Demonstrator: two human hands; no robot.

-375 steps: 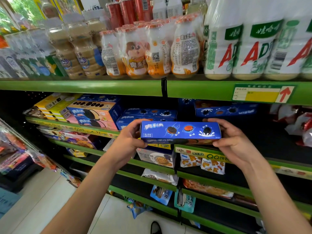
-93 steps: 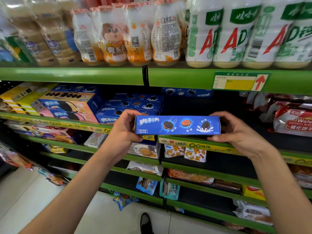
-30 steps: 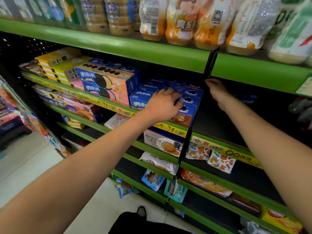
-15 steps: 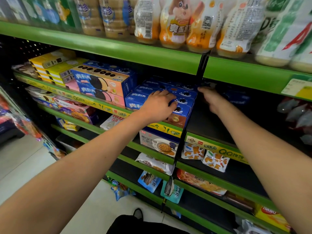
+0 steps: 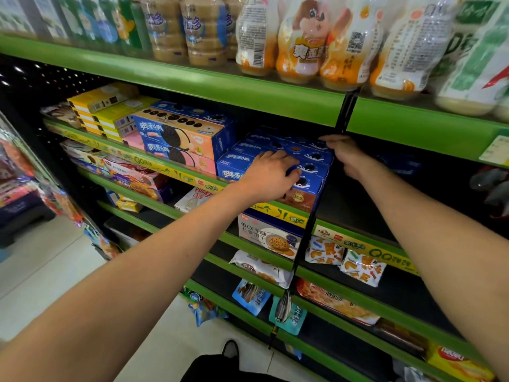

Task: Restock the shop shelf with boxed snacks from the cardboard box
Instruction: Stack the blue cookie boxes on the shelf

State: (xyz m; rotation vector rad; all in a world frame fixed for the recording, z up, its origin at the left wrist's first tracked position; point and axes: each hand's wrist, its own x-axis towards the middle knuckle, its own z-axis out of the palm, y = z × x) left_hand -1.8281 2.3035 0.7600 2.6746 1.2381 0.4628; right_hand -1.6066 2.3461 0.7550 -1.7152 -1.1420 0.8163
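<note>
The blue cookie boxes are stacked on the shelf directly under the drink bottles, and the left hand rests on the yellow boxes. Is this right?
Not quite. In the head view the left hand rests on the stacked blue cookie boxes, not the yellow boxes, which sit further left. The rest is right.

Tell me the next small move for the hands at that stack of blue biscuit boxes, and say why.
Probably square up the stack of flat blue biscuit boxes. The left hand rests on the front boxes with fingers curled over their top, the right hand touches the stack's right end, and the boxes look slightly staggered. A light push from both hands toward the green shelf's back should align them.
</note>
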